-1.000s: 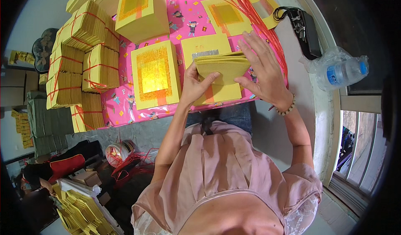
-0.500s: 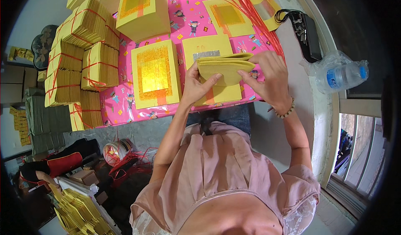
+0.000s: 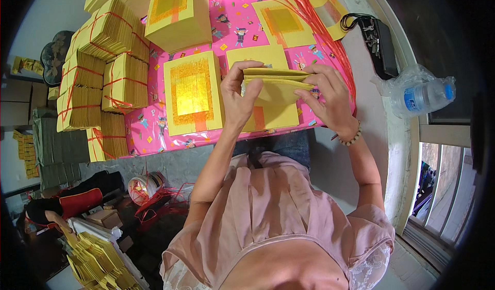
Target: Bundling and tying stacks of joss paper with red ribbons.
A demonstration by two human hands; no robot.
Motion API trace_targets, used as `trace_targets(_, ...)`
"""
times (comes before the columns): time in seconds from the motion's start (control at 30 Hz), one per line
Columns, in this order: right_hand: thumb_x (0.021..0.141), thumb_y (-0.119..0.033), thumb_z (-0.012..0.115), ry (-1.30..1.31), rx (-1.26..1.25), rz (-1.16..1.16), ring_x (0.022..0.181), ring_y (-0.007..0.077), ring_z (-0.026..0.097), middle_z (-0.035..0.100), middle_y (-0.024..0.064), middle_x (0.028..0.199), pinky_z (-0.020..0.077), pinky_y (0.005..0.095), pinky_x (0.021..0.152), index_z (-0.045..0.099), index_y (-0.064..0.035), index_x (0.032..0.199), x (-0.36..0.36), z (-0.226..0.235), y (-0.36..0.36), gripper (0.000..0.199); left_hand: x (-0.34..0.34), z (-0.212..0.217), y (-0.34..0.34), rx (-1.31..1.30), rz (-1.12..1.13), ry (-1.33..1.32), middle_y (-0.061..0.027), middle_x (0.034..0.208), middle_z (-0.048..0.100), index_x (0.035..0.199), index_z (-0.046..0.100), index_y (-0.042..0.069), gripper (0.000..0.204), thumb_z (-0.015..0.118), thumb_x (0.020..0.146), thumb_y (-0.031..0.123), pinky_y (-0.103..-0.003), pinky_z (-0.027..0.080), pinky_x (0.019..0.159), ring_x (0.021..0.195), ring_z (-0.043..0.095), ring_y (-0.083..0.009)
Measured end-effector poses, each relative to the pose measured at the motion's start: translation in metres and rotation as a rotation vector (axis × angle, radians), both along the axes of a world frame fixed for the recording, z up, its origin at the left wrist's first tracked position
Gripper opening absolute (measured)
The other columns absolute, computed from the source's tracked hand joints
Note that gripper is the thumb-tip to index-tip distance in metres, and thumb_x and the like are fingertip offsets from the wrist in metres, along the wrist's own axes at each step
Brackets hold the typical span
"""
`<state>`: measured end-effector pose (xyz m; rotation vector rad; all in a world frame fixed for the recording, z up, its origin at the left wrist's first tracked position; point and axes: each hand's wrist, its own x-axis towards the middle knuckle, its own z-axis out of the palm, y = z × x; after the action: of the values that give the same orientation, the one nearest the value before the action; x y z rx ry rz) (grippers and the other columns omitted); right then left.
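Note:
A folded wad of yellow paper sheets is held up between my two hands, its layered edge facing up. My left hand closes round its left end, with the fingers behind and the thumb in front. At the right end, my right hand pinches the layers between thumb and fingers; a bead bracelet circles that wrist. Below and behind the wad lies a stack of yellow sheets, partly covered. Left of it sits another yellow stack with a gold foil square framed in orange.
Tall yellow paper block stands behind on the pink patterned tablecloth. Bundles tied with red string are piled left. Red plastic strands, a black case with keys and a bagged bottle lie right. Another person is lower left.
My left thumb has lifted from the front of the wad toward its upper left edge. The wad's layers now stand slightly more apart; my right hand stays at the right end.

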<state>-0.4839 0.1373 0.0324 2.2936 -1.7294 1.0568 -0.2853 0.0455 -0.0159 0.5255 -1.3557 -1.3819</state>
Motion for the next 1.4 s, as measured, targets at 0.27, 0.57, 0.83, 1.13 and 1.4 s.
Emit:
trace_targets(0.27, 0.081, -0.016, 0.077, -0.157, -0.014, 0.028, 0.096, 0.0293, 0.063, 0.063, 0.0114, 0.107, 0.0509, 0.0380, 0.080, 0.060, -0.0034, 0.093, 0.000, -0.011, -0.004, 0.025, -0.008, 0.008, -0.001, 0.020, 0.037, -0.087, -0.0026, 0.090, 0.069, 0.095, 0.065, 0.001, 0.023, 0.054, 0.103, 0.020, -0.024, 0.045, 0.079, 0.084, 0.056, -0.0062)
trace_targets(0.57, 0.077, -0.007, 0.080, -0.303, -0.090, 0.068, 0.095, 0.0263, 0.065, 0.064, 0.0116, 0.103, 0.0533, 0.0347, 0.076, 0.061, -0.0042, 0.094, 0.000, -0.023, -0.012, 0.025, -0.005, 0.022, -0.006, 0.249, -0.034, -0.122, -0.0034, 0.087, 0.068, 0.086, 0.063, 0.005, 0.022, 0.053, 0.098, 0.021, -0.028, 0.044, 0.084, 0.085, 0.060, -0.0107)
trace_targets(0.83, 0.077, -0.002, 0.079, -0.427, -0.136, 0.099, 0.094, 0.0250, 0.064, 0.063, 0.0113, 0.102, 0.0538, 0.0335, 0.077, 0.062, -0.0043, 0.094, -0.003, -0.041, -0.018, 0.025, -0.003, 0.022, -0.014, 0.386, -0.145, -0.127, -0.0024, 0.082, 0.067, 0.082, 0.062, 0.003, 0.025, 0.050, 0.098, 0.018, -0.025, 0.046, 0.078, 0.081, 0.059, -0.0071)
trace_targets(1.13, 0.078, -0.001, 0.078, -0.576, -0.130, 0.113, 0.092, 0.0233, 0.063, 0.062, 0.0115, 0.101, 0.0524, 0.0321, 0.076, 0.060, -0.0042, 0.095, -0.002, -0.048, -0.024, 0.025, -0.006, 0.027, -0.011, 0.363, -0.175, -0.050, -0.0019, 0.090, 0.064, 0.093, 0.060, 0.003, 0.023, 0.046, 0.101, 0.019, -0.025, 0.046, 0.082, 0.087, 0.058, -0.0080)
trace_targets(1.4, 0.084, -0.001, 0.074, -0.734, -0.100, 0.048, 0.090, 0.0169, 0.058, 0.057, 0.0089, 0.101, 0.0483, 0.0290, 0.079, 0.055, -0.0018, 0.098, -0.005, -0.043, -0.025, 0.023, -0.013, 0.039, -0.001, 0.182, -0.206, -0.088, -0.0016, 0.094, 0.060, 0.107, 0.057, 0.004, 0.015, 0.060, 0.097, 0.015, -0.023, 0.046, 0.078, 0.087, 0.056, -0.0078)
